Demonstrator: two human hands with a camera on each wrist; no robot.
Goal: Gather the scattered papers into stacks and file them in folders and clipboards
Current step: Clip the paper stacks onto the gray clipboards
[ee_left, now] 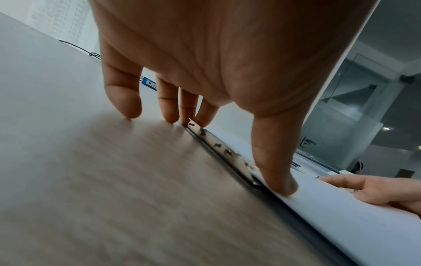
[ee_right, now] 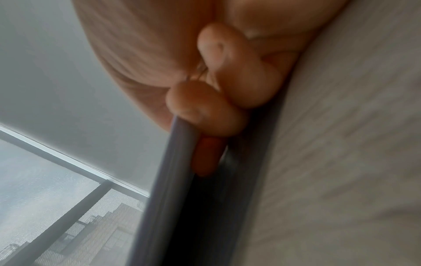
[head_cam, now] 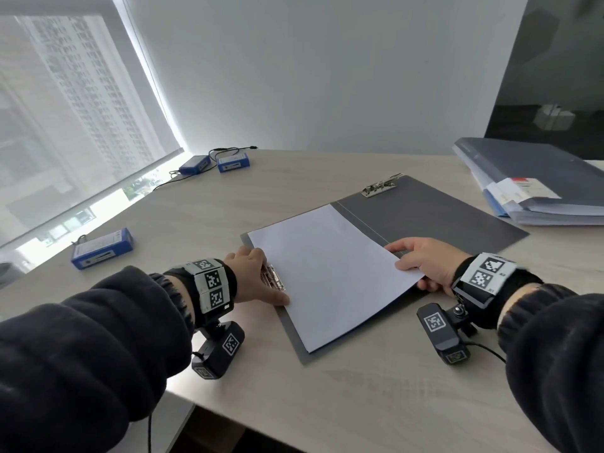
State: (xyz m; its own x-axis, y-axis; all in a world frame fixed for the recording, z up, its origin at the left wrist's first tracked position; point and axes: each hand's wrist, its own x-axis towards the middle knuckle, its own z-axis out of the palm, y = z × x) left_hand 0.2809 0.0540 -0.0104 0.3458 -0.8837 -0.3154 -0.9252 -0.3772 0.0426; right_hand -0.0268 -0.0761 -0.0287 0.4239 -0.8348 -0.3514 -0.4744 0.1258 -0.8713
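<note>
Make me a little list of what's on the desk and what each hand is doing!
paper stack: lies on the open grey clipboard folder
left hand: fingers press the metal clip, thumb on the paper
right hand: pinches the stack's right edge
blue boxes: three, near the window
folders pile: far right

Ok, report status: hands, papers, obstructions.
Left hand pressing clip. Right hand gripping paper stack over open folder. Nothing in the way.
</note>
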